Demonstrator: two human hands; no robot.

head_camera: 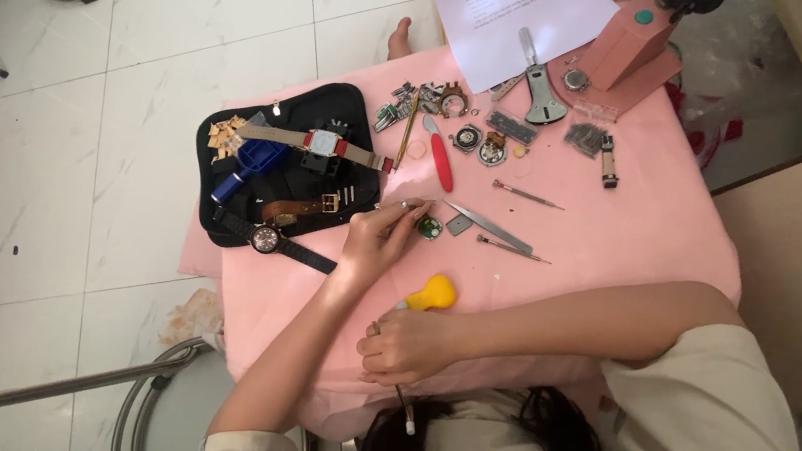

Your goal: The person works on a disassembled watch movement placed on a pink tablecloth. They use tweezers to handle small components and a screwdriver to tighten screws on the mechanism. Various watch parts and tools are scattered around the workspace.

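Head view: we see two hands working over small watch parts on a pink-covered table [622, 231].

Head view: left hand [381, 238] has its fingertips pinched on a small metal piece [413, 204], and we cannot tell what kind; it sits just beside a small green watch movement [431, 227]. Right hand [405, 345] is curled closed around a thin stick tool [406, 413] whose tip points toward the person's body. A yellow blower bulb [434, 292] lies just above that hand, touching or nearly so. Tweezers [489, 227] and a thin screwdriver [515, 251] lie right of the movement. We see a black mat [334, 107] with several strap watches on the left. A red-handled tool [441, 163] lies further up the table, and a pink press stand [630, 52] is at the far edge.
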